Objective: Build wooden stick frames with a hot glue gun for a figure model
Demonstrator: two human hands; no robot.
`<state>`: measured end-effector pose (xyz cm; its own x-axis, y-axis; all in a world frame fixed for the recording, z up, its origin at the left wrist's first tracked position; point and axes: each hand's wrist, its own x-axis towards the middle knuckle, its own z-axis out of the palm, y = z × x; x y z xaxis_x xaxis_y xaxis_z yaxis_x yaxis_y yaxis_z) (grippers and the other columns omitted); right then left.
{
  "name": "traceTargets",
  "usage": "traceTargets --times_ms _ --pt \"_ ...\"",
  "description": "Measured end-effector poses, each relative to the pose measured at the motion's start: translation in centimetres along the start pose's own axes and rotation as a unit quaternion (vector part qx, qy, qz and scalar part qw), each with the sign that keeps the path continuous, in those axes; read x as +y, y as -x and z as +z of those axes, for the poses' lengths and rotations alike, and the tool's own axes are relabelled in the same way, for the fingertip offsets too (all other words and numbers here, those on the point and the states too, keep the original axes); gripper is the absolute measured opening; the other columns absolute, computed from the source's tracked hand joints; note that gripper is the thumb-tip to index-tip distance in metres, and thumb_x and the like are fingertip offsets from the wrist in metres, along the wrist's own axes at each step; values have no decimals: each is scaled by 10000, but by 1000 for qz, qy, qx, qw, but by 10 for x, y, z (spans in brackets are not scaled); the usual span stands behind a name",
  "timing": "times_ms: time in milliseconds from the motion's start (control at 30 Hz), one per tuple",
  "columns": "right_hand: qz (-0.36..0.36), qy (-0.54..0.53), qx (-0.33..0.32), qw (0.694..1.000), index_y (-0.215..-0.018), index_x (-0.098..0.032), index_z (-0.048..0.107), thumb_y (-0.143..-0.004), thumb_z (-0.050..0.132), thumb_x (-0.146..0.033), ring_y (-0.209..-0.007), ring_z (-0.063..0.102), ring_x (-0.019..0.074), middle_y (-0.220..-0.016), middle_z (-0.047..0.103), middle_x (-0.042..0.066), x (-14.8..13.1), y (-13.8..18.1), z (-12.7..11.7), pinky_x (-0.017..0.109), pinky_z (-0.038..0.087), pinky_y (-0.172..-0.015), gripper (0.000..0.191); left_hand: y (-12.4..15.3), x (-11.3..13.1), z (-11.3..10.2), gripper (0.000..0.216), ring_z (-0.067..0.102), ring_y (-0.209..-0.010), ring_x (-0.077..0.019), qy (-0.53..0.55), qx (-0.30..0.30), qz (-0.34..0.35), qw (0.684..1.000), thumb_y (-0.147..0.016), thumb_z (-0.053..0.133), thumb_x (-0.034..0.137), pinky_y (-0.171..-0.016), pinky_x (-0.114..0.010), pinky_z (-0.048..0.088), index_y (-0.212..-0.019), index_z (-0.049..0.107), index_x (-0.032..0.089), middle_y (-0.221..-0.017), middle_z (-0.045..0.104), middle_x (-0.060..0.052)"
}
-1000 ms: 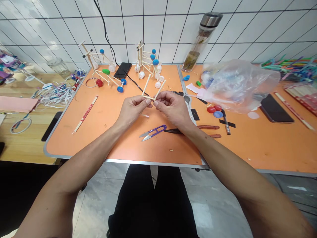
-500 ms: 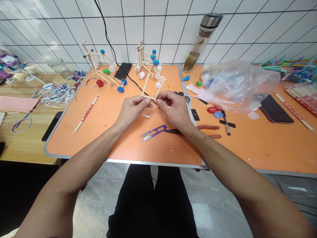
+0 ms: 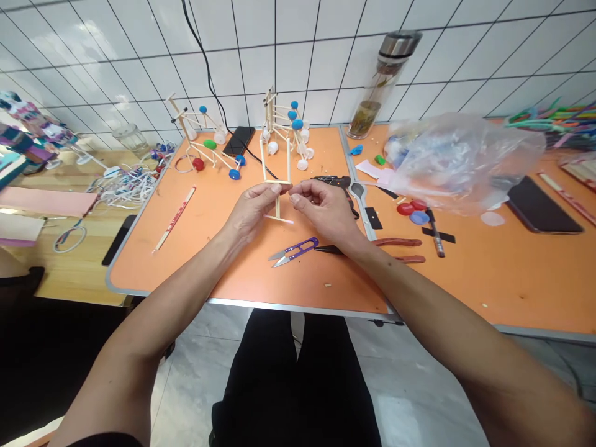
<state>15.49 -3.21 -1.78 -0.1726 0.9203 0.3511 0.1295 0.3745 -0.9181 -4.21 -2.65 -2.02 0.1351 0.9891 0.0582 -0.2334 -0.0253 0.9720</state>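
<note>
My left hand (image 3: 254,208) pinches a small wooden stick frame (image 3: 278,182) by its crossbar, above the orange table. Two sticks rise from the crossbar, and a stem below it ends in a short bar with a pinkish tip. At the crossbar's right end are the closed fingertips of my right hand (image 3: 323,208); the exact contact is partly hidden. Below the hands lie purple thread snips (image 3: 294,251). Pliers with reddish-brown handles (image 3: 398,243) lie partly under my right wrist.
Two stick models with coloured round caps, a left one (image 3: 210,144) and a middle one (image 3: 279,121), stand at the back. A glass tea bottle (image 3: 377,93), a plastic bag (image 3: 465,155) and a phone (image 3: 542,205) are to the right. A wrapped chopstick pack (image 3: 174,218) lies left.
The stick frame has been turned so its two sticks point up and its stem and lower bar show. My right fingers have shifted slightly at the corner. The view has shifted a little.
</note>
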Motion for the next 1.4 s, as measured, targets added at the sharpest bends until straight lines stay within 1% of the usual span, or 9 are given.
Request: traceTargets --times_ms 133,233,467,633,867,967,1133,1300,1400 --pt "-16 6 -27 999 -946 -219 805 -922 758 -422 -904 721 222 -988 834 51 -7 1 2 365 546 -838 210 0 2 4 498 794 -1177 -289 24 -12 -11 1000 -696 1023 671 -980 -406 613 -957 892 267 -1190 881 -70" --pt "-16 11 -63 998 -863 -217 794 -916 713 -392 -847 697 208 -895 797 29 -13 2 4 352 513 -799 199 0 4 6 482 777 -1259 -296 35 -36 -15 999 -728 1013 649 -1036 -415 610 -1000 899 268 -1303 866 -80" --pt "23 -45 -101 994 -892 -215 824 -895 736 -461 -776 658 192 -851 781 14 -13 5 6 335 500 -730 261 -1 8 9 459 797 -1241 -333 52 -86 -22 995 -735 1004 656 -1049 -475 628 -885 847 252 -1441 822 -83" --pt "29 -71 -106 991 -857 -218 801 -875 762 -466 -776 655 192 -807 750 4 -11 4 7 343 513 -758 252 -2 9 15 442 803 -1218 -304 82 -101 -23 991 -727 1016 635 -1071 -459 624 -896 851 261 -1391 841 -75" --pt "18 -84 -87 992 -855 -212 797 -869 765 -485 -789 644 184 -833 750 3 -8 2 6 337 500 -766 275 -5 8 17 466 794 -1254 -334 48 -103 -20 993 -749 976 663 -1103 -477 611 -912 862 241 -1383 839 -109" --pt "3 -49 -66 997 -834 -216 787 -907 722 -463 -799 635 187 -845 755 12 -6 2 4 335 479 -754 267 -5 4 13 459 786 -1272 -312 24 -83 -20 996 -771 960 637 -1089 -421 602 -985 882 239 -1315 856 -112" --pt "-19 79 -4 997 -794 -232 719 -948 707 -352 -777 597 184 -822 695 6 -5 1 -2 343 426 -735 195 -5 0 4 425 783 -1171 -245 -30 1 22 999 -754 978 554 -1061 -371 591 -1036 878 253 -1215 867 -79" --pt "-59 256 51 964 -817 -240 731 -1017 733 -333 -904 665 252 -923 756 59 -2 3 -3 388 395 -745 221 -1 0 12 424 750 -974 -193 -99 36 90 990 -742 1006 552 -1007 -345 579 -990 863 240 -1028 841 -35" --pt "-88 321 69 940 -861 -252 772 -1034 726 -305 -1034 685 308 -1014 807 93 0 5 1 421 442 -821 187 1 -2 20 384 683 -833 -166 -132 46 113 984 -781 977 567 -885 -317 560 -855 823 223 -859 767 -2"
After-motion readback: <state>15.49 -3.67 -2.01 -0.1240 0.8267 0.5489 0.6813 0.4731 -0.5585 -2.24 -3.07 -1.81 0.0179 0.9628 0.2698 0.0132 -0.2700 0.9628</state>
